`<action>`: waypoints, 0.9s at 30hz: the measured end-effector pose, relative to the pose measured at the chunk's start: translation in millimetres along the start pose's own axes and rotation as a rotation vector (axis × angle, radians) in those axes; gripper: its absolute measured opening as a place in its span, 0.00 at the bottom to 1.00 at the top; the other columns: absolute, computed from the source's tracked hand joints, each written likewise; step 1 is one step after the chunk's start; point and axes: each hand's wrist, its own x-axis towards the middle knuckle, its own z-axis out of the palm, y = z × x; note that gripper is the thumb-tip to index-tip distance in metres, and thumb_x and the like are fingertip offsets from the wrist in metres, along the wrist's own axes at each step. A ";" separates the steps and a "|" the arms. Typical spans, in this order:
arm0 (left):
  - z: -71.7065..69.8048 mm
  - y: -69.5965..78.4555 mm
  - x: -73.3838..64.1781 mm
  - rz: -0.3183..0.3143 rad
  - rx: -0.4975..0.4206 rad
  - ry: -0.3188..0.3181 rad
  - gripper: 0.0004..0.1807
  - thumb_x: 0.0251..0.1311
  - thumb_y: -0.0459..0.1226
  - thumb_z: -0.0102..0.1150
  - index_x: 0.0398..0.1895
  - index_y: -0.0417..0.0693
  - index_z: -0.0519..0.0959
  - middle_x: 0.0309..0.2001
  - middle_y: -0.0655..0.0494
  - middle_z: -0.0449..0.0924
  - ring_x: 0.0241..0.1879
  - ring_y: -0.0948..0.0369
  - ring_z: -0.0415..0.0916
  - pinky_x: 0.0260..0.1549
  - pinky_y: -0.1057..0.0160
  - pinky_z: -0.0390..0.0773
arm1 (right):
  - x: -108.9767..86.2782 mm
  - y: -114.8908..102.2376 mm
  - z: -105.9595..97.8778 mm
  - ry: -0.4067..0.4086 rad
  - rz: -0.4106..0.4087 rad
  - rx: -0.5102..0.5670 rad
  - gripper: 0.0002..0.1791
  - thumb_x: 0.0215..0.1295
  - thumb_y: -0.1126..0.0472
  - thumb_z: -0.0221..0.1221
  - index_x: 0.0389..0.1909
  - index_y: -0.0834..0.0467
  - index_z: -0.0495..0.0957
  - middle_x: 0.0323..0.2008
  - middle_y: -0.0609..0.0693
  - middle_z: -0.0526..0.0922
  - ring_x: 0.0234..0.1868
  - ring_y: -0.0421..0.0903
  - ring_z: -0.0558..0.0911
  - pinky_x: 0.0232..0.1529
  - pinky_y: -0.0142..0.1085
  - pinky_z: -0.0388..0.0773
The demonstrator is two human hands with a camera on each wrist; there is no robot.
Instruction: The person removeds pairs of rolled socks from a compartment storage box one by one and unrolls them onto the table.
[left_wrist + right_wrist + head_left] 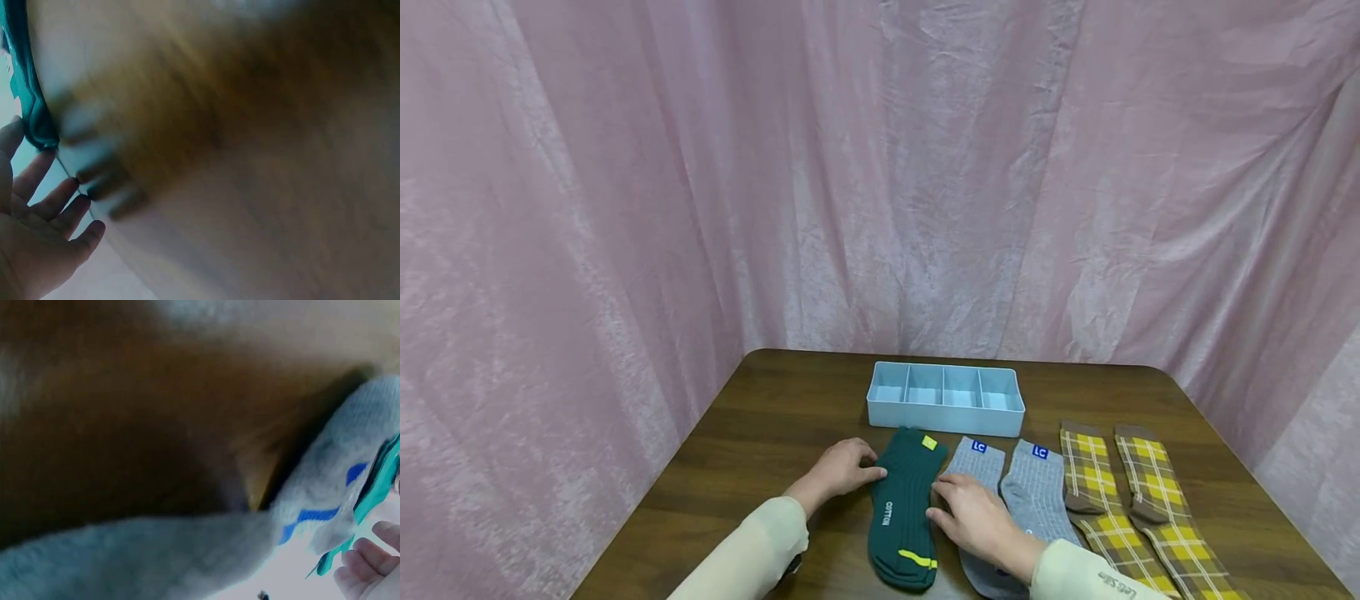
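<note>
Dark green socks with COTTON lettering and a yellow stripe lie flat on the table, toes toward the front. My left hand is at their left edge, its thumb and fingertips touching the fabric. On the other side, my right hand has its fingertips by the socks' right edge and lies partly over a grey sock. Spread, loose fingers of the left hand show beside the green fabric in the left wrist view. The right wrist view shows the right hand with relaxed fingers.
A second grey sock with a blue label lies right of the first. Farther right are two yellow plaid socks. A light blue box with several compartments stands behind the socks on the wooden table. Pink curtains hang behind.
</note>
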 end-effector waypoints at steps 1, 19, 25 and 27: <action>1.2 0.6 0.1 0.002 -0.013 0.013 0.17 0.64 0.47 0.64 0.45 0.44 0.84 0.49 0.50 0.79 0.51 0.51 0.75 0.55 0.46 0.73 | 0.7 1.1 0.2 0.008 0.000 -0.003 0.20 0.66 0.52 0.64 0.51 0.63 0.82 0.53 0.58 0.81 0.54 0.56 0.79 0.48 0.52 0.79; 9.1 9.5 -0.6 0.031 -0.218 0.137 0.04 0.66 0.37 0.63 0.34 0.48 0.83 0.38 0.59 0.78 0.40 0.58 0.73 0.45 0.53 0.76 | 2.8 4.2 3.9 0.036 -0.024 -0.038 0.17 0.64 0.54 0.66 0.48 0.62 0.84 0.51 0.56 0.81 0.52 0.55 0.80 0.47 0.51 0.79; 7.5 6.7 0.3 -0.004 -0.300 0.097 0.08 0.65 0.33 0.63 0.46 0.47 0.83 0.38 0.59 0.79 0.39 0.59 0.73 0.43 0.55 0.77 | 1.9 4.1 4.3 0.031 -0.029 -0.033 0.16 0.64 0.55 0.66 0.47 0.62 0.84 0.51 0.56 0.81 0.52 0.54 0.80 0.46 0.50 0.79; 7.2 5.8 0.8 -0.009 -0.325 0.085 0.12 0.64 0.32 0.63 0.50 0.46 0.82 0.40 0.57 0.78 0.40 0.58 0.73 0.45 0.54 0.77 | 1.6 4.0 4.3 0.029 -0.031 -0.032 0.16 0.64 0.55 0.65 0.48 0.62 0.84 0.51 0.56 0.81 0.52 0.54 0.80 0.46 0.50 0.79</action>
